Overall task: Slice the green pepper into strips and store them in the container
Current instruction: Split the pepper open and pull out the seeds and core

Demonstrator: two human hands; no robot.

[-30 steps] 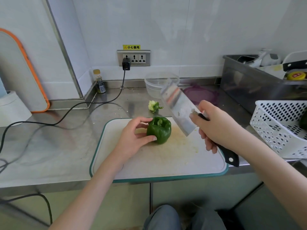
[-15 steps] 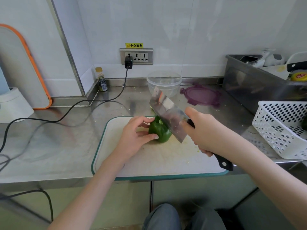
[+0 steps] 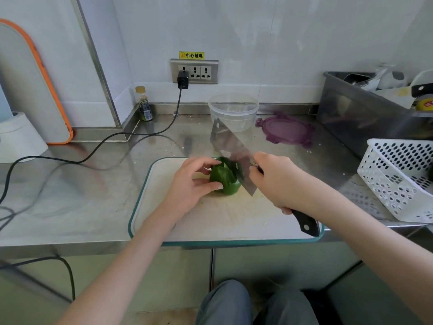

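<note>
On the board [image 3: 234, 221], cleaver [image 3: 230, 150] has dropped from its raised hover a second ago and now bites into the right side of the pepper [image 3: 223, 179]; first cut under way, so slicing has only begun, no strips yet. Left hand [image 3: 189, 186] steadies the pepper, thumb and fingertips curled against its left flank, forearm angled in from lower left. Right hand [image 3: 278, 181] is wrapped tight round the cleaver handle, blade tilted, tip pointing away toward the container [image 3: 234, 111], which stands open on the bench [image 3: 70, 195] behind the board, lid [image 3: 287, 131] beside it.
</note>
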